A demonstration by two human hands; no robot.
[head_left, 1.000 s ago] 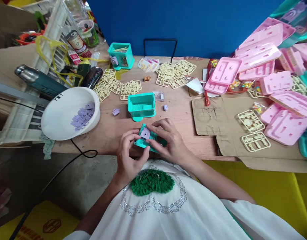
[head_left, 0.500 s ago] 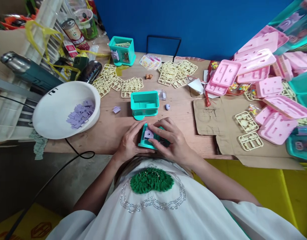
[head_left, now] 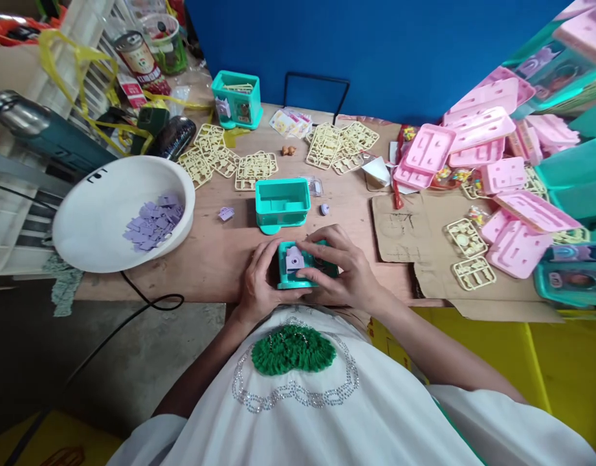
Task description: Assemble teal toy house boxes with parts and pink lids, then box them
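Low at the table's front edge, a teal plastic panel (head_left: 286, 275) with a lilac piece (head_left: 294, 259) set on its face is between my hands. My left hand (head_left: 261, 278) grips its left side, fingers along the edge. From the right, my right hand (head_left: 341, 268) holds the panel, thumb and fingertips near the lilac piece; its right part is partly hidden by those fingers. Just beyond stands an open teal box (head_left: 283, 202). A loose lilac part (head_left: 226, 213) lies left of this box, and a small round lilac knob (head_left: 324, 209) lies to its right.
At left is a white bowl (head_left: 84, 243) holding lilac pieces. Cream part frames (head_left: 256, 169) lie across the back, near a second teal box (head_left: 237, 97) and a small brown figure (head_left: 288, 151). Pink trays (head_left: 521, 243) pile up at right by flattened cardboard (head_left: 399, 226).
Both hands and the teal panel have shifted slightly right. The panel is turned a little, and its lilac piece shows more fully. The camera view has also moved slightly.
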